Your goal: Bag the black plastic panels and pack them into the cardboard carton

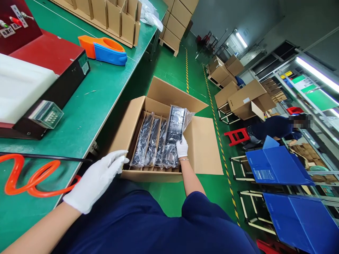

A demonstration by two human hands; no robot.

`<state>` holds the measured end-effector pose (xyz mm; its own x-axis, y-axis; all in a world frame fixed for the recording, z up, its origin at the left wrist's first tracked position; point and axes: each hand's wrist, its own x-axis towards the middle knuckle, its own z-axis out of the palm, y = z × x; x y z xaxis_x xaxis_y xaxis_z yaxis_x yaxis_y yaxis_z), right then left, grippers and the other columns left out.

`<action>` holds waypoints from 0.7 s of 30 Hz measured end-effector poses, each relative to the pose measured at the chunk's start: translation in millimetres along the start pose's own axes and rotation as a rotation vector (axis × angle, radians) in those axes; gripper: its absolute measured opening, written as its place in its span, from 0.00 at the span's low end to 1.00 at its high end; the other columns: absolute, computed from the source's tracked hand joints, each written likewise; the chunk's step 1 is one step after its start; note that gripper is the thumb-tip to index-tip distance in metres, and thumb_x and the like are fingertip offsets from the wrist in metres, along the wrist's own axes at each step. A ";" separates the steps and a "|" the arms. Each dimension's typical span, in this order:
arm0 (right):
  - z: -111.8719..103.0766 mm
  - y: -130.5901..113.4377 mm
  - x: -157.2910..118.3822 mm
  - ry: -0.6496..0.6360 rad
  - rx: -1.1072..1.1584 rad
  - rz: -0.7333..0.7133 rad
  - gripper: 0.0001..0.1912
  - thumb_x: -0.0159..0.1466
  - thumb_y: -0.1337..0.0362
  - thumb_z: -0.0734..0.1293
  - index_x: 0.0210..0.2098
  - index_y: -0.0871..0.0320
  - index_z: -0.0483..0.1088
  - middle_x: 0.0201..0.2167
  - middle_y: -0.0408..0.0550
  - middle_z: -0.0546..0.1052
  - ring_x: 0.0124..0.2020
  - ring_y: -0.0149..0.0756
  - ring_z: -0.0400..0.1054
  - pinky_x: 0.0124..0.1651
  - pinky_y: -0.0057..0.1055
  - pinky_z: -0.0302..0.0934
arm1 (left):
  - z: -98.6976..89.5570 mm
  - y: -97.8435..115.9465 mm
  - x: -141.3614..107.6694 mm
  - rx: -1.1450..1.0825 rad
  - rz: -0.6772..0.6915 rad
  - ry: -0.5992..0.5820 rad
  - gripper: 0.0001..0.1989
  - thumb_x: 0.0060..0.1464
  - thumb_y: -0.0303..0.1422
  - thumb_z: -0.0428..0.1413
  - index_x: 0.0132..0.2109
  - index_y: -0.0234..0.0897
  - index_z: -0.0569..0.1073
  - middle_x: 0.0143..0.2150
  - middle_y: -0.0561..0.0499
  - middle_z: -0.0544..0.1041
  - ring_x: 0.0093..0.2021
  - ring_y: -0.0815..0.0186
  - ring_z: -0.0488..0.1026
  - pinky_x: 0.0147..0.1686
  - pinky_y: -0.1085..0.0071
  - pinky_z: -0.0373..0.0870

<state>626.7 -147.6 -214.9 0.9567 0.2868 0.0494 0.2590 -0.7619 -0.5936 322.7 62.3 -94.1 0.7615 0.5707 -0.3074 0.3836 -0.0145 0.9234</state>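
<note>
My right hand (182, 147), in a white glove, grips the near end of a black plastic tray-like part (175, 123) in a clear plastic bag. That part is tilted over the right side of an open cardboard box (156, 176). Several more bagged black parts (144, 144) stand in rows between cardboard dividers inside the box. My left hand (102, 176), also gloved in white, is at the box's near left corner with its fingers extended and no object in it. Whether its fingertips touch the flap I cannot tell.
A green workbench (106, 84) on the left carries a red and black machine (50, 67), an orange and blue tape dispenser (104, 49), cardboard dividers (113, 21) and a coiled orange hose (34, 180). On the right, a person (275, 128) works near blue bins (278, 165) and a red stool (238, 135).
</note>
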 end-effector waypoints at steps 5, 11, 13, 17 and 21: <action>3.1 5.2 2.6 0.007 0.040 0.012 0.30 0.64 0.69 0.59 0.66 0.60 0.68 0.63 0.50 0.74 0.64 0.36 0.69 0.71 0.35 0.58 | 0.4 -4.9 1.3 0.004 -0.021 -0.014 0.29 0.52 0.55 0.51 0.52 0.41 0.73 0.41 0.45 0.83 0.39 0.53 0.78 0.49 0.53 0.77; 5.6 9.7 4.0 -0.011 0.102 -0.002 0.28 0.66 0.67 0.58 0.65 0.62 0.68 0.63 0.51 0.74 0.63 0.35 0.69 0.70 0.34 0.59 | 1.5 -2.2 0.7 -0.003 -0.044 -0.016 0.31 0.51 0.57 0.51 0.53 0.41 0.73 0.43 0.45 0.82 0.41 0.52 0.77 0.52 0.54 0.75; 4.8 8.8 3.2 -0.016 0.112 -0.002 0.28 0.67 0.67 0.57 0.65 0.63 0.68 0.64 0.52 0.74 0.64 0.36 0.68 0.70 0.34 0.59 | 1.4 -3.4 1.2 -0.010 -0.044 -0.020 0.31 0.51 0.57 0.50 0.53 0.41 0.72 0.42 0.45 0.82 0.40 0.52 0.77 0.49 0.55 0.76; 2.7 5.7 1.4 -0.027 0.116 0.005 0.29 0.68 0.67 0.56 0.66 0.65 0.66 0.65 0.54 0.72 0.66 0.36 0.67 0.71 0.33 0.58 | 1.1 -5.1 1.5 0.002 -0.034 -0.027 0.31 0.53 0.57 0.49 0.54 0.40 0.72 0.44 0.45 0.82 0.40 0.54 0.76 0.49 0.55 0.75; 1.6 3.2 0.7 -0.032 0.108 0.021 0.29 0.68 0.67 0.56 0.67 0.64 0.66 0.66 0.54 0.71 0.67 0.36 0.65 0.71 0.33 0.57 | 0.1 -0.2 -0.4 -0.002 -0.044 -0.051 0.32 0.54 0.55 0.50 0.56 0.36 0.71 0.44 0.44 0.81 0.39 0.57 0.75 0.50 0.57 0.74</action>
<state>628.0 -148.9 -218.1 0.9567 0.2909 0.0117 0.2217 -0.7017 -0.6771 322.3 62.0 -94.2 0.7695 0.5280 -0.3593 0.4164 0.0116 0.9091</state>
